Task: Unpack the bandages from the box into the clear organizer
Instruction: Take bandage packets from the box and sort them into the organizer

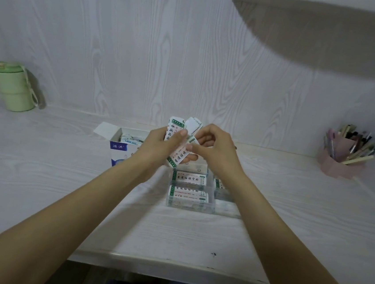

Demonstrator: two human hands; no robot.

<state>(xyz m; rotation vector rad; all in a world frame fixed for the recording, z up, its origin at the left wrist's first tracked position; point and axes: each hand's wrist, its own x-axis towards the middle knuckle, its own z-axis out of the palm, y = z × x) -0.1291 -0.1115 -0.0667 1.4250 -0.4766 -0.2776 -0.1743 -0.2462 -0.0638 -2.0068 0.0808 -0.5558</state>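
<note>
A green container [12, 86] stands far left on the white table [62, 175], against the wall. Nearer the middle sits the open blue-and-white box [121, 145], more wrapped items inside. Just right of it the left hand [160, 146] grips a fanned bunch of bandages [178, 136] — thumb pressed on top — above the clear organizer [190, 193]. The right hand [213, 149] pinches one strip from that bunch. In the organizer, bandages already lie flat in at least three compartments. Far right, a pink pen holder [341, 162] stands full.
</note>
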